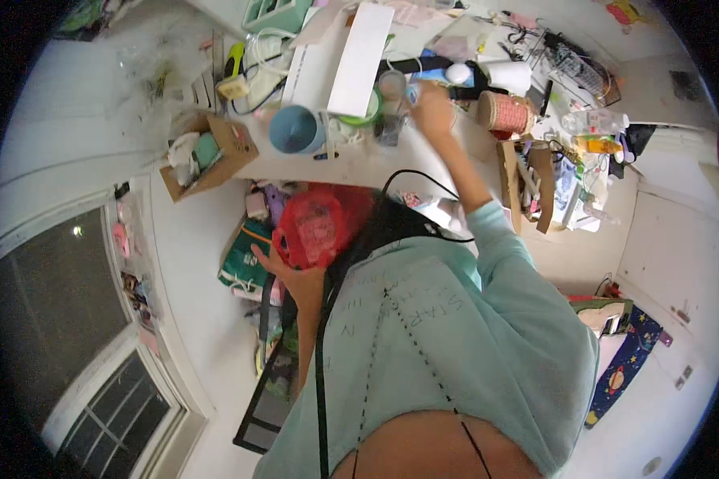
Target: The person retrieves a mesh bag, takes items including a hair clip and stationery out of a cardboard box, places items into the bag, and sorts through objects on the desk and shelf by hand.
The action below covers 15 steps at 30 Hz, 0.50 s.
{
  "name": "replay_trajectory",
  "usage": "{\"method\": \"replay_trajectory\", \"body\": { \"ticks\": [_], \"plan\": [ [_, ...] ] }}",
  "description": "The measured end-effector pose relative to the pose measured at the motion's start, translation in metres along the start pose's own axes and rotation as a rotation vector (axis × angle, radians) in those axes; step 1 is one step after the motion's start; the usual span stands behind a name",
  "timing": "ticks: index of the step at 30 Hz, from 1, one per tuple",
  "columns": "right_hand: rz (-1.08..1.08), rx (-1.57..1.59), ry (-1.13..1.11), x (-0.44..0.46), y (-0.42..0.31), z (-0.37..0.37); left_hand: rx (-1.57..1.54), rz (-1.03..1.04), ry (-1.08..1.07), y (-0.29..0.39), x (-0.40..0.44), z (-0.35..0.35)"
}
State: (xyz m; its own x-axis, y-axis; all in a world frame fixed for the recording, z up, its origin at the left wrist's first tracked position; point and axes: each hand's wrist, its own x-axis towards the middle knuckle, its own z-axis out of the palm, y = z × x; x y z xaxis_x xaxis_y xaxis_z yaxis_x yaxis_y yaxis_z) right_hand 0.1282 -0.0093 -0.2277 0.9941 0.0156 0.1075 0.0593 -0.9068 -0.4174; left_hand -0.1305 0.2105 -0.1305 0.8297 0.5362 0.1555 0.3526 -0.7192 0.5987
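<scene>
My left hand [295,275] is at the lower left of the desk, its fingers around the near edge of a red bag-like object [315,227] with a pale printed patch. My right hand [431,108] reaches over the desk, fingers closed, beside a small blue-and-white item [413,93]; whether it grips that item is blurred. Left of my right hand stand a clear cup [392,85] and a small dark container [388,129]. A pink-wound spool [506,112] lies to its right, and a white roll [508,76] is behind the spool.
On the white desk [343,172] are a blue cup [296,129], a long white box [360,60] and a plastic bottle [595,122]. Cardboard boxes stand at the left [236,144] and right [545,188]. A black cord [407,172] loops near my body.
</scene>
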Motion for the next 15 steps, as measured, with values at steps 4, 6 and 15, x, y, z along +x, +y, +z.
{"method": "replay_trajectory", "body": {
  "ticks": [4, 6, 15],
  "plan": [
    [0.279, -0.101, 0.032, 0.054, 0.073, 0.002, -0.295, -0.069, -0.064, 0.001, 0.000, -0.007],
    [0.364, -0.123, -0.110, 0.065, 0.080, 0.008, -0.136, 0.012, -0.041, 0.000, -0.001, -0.009],
    [0.134, 0.022, 0.185, 0.029, 0.051, -0.001, -0.388, -0.111, -0.018, -0.024, -0.006, -0.001]
  ]
}}
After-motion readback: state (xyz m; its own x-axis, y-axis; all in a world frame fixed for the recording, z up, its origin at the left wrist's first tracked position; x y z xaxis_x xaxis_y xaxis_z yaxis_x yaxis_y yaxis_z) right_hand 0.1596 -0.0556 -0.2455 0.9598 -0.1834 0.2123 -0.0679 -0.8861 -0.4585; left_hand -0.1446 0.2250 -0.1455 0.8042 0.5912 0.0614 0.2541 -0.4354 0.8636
